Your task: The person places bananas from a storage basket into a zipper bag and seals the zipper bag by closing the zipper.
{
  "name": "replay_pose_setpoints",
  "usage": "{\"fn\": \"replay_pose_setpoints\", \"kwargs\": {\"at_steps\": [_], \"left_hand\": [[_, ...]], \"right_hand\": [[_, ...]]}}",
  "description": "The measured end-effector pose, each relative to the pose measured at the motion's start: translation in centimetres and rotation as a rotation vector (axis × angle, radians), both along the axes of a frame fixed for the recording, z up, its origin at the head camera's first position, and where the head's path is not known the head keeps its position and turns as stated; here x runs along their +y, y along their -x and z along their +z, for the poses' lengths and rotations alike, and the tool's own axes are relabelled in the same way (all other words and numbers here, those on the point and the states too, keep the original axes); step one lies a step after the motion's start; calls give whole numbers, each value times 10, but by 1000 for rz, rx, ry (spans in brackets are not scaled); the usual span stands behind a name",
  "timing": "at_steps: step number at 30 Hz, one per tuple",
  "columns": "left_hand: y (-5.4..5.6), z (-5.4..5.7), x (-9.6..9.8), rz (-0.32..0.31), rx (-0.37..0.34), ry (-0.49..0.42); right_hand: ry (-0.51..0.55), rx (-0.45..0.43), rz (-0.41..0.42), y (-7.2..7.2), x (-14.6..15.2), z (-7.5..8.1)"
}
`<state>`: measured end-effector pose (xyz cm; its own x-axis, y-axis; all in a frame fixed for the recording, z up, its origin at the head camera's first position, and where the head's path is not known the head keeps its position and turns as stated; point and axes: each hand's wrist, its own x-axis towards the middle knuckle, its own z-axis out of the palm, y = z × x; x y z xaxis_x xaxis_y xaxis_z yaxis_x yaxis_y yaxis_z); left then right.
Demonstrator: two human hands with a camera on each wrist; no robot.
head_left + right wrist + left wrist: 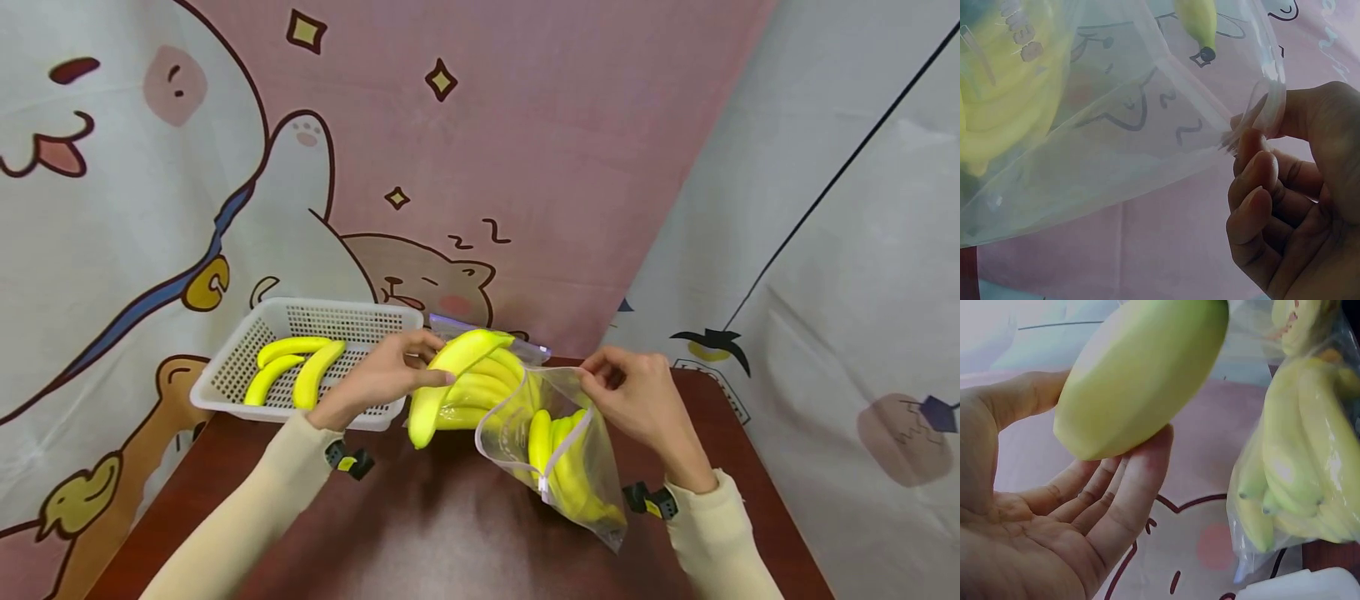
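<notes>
My left hand (390, 369) pinches a yellow banana (459, 375) between thumb and fingers. In the left wrist view the same banana (1141, 375) is gripped near one end. My right hand (637, 396) pinches the rim of a clear zip bag (596, 467), and the bag's mouth gapes toward the left. Several bananas (562, 458) lie inside that bag. The right wrist view has the fingers of the right hand (1285, 187) on a bunched corner of the bag's plastic (1116, 169). Behind the held banana is another filled clear bag of bananas (480, 400).
A white perforated basket (225, 375) at the back left holds 3 loose bananas (318, 375). All of this is on a dark red-brown table (435, 533). A printed cartoon cloth (540, 183) hangs right behind the table, with a pale cloth (847, 292) at the right.
</notes>
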<state>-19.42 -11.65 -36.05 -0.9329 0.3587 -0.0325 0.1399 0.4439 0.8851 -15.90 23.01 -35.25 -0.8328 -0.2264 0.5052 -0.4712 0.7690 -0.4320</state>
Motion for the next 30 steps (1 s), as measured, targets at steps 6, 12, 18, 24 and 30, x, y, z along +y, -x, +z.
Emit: {"fn": "replay_pose_setpoints", "kwargs": {"at_steps": [6,12,18,24,30], "left_hand": [[-8,4,8,-56,38,12],[-18,7,18,-114,65,68],[-21,6,33,-153,40,83],[-22,6,50,-107,26,76],[-25,10,66,-46,73,113]], "right_hand": [[1,-4,0,0,-1,0],[5,-3,5,0,-2,-1],[6,-6,1,-1,-3,-1],[11,-21,22,-2,-4,-2],[9,-24,42,-3,-6,-3]]}}
